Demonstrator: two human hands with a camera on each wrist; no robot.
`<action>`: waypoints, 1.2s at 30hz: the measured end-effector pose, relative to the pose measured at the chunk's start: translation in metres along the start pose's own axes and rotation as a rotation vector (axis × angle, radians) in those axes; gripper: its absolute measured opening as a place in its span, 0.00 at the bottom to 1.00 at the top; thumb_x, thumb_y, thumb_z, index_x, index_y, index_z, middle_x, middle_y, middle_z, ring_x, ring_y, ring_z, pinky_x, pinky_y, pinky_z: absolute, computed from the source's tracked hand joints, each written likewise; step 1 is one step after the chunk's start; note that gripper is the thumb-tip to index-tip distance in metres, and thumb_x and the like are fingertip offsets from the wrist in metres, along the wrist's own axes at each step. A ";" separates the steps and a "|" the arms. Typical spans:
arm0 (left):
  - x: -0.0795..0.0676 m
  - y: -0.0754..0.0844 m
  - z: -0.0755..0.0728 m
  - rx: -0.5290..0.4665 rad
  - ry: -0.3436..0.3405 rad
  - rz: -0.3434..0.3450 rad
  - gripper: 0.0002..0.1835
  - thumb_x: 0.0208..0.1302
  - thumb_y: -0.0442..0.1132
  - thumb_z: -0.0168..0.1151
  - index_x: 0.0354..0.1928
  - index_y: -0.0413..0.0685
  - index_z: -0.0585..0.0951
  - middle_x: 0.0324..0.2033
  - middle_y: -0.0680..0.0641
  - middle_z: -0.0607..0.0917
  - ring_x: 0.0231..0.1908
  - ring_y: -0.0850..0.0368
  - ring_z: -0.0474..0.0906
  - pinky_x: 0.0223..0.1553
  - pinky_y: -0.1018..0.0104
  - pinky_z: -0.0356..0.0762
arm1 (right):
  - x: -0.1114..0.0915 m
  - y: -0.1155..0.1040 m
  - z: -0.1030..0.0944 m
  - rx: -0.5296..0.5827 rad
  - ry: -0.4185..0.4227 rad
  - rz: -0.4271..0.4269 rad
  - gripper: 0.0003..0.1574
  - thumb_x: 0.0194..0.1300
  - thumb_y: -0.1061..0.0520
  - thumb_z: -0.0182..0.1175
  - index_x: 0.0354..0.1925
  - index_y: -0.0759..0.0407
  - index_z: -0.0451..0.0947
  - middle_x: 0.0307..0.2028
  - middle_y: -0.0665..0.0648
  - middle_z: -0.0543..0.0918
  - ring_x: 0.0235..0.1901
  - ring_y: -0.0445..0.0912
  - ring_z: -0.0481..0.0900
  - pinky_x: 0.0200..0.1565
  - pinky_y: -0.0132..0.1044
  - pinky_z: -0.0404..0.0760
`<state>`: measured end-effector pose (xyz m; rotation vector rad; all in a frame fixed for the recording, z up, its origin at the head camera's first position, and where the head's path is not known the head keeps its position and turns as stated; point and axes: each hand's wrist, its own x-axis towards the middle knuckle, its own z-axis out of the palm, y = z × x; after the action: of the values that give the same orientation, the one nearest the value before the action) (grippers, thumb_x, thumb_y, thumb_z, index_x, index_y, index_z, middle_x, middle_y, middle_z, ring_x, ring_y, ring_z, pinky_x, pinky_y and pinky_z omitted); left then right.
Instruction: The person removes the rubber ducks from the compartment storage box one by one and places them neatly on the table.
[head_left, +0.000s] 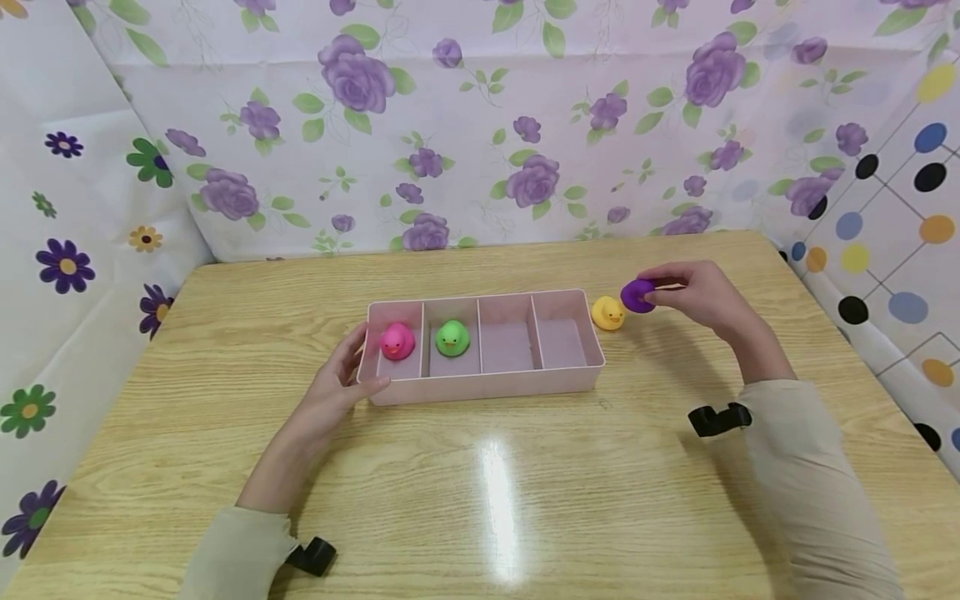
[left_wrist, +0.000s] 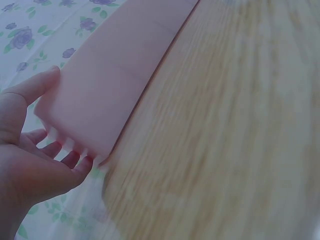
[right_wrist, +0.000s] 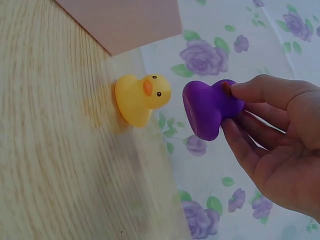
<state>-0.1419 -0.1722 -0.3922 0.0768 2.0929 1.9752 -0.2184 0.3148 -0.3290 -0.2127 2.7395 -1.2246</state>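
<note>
A pink box with four compartments (head_left: 480, 387) stands on the table. My left hand (head_left: 339, 377) grips its left end, the thumb over the front rim and the fingers along the end wall; the left wrist view shows this left hand (left_wrist: 45, 150) at the box's corner. A pink rubber duck (head_left: 397, 342) sits in the leftmost compartment, and beside it a green rubber duck (head_left: 452, 338) occupies the second. Between thumb and fingers, my right hand (head_left: 693, 292) pinches a purple rubber duck (right_wrist: 207, 107) above the table. Just left of it, a yellow rubber duck (right_wrist: 140, 100) stands by the box's right end.
The two right compartments hold no duck. Under everything lies a wood-grain table (head_left: 420, 483). Flowered sheeting (head_left: 480, 125) hangs behind it, with patterned sheets on both sides. A black wrist mount (head_left: 718, 419) sits on the right sleeve, another (head_left: 312, 557) on the left.
</note>
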 end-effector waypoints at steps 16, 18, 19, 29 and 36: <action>-0.001 0.001 0.000 -0.007 -0.001 0.003 0.46 0.65 0.31 0.61 0.77 0.54 0.46 0.75 0.48 0.46 0.73 0.48 0.41 0.70 0.49 0.45 | 0.000 0.018 0.001 0.030 -0.014 0.071 0.27 0.68 0.55 0.61 0.61 0.66 0.73 0.58 0.69 0.75 0.56 0.57 0.72 0.54 0.49 0.72; -0.001 0.001 0.000 -0.007 -0.001 0.002 0.46 0.65 0.31 0.61 0.77 0.54 0.46 0.75 0.48 0.46 0.73 0.48 0.41 0.70 0.49 0.45 | 0.000 0.020 0.001 0.036 -0.016 0.080 0.27 0.68 0.55 0.61 0.61 0.66 0.73 0.58 0.69 0.74 0.56 0.57 0.72 0.54 0.50 0.72; -0.001 0.001 0.000 -0.007 -0.002 0.003 0.46 0.65 0.31 0.61 0.77 0.54 0.46 0.75 0.48 0.45 0.73 0.48 0.40 0.70 0.49 0.45 | 0.000 0.021 0.001 0.038 -0.017 0.083 0.27 0.68 0.55 0.61 0.61 0.66 0.73 0.58 0.69 0.74 0.56 0.57 0.72 0.55 0.50 0.71; 0.001 -0.001 0.001 -0.021 -0.008 0.038 0.45 0.64 0.28 0.60 0.77 0.49 0.46 0.75 0.45 0.46 0.73 0.47 0.43 0.70 0.51 0.46 | 0.003 0.034 0.004 0.023 -0.011 0.088 0.26 0.68 0.57 0.59 0.60 0.68 0.73 0.59 0.70 0.74 0.55 0.57 0.72 0.50 0.43 0.73; 0.001 -0.001 0.000 -0.016 -0.007 0.041 0.46 0.64 0.29 0.60 0.77 0.48 0.46 0.75 0.45 0.46 0.73 0.46 0.42 0.70 0.50 0.46 | 0.006 0.046 0.007 0.051 -0.001 0.088 0.27 0.68 0.55 0.60 0.61 0.67 0.73 0.59 0.68 0.74 0.57 0.55 0.72 0.47 0.33 0.74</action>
<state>-0.1428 -0.1721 -0.3934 0.1246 2.0863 2.0121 -0.2263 0.3396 -0.3684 -0.0866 2.6824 -1.2688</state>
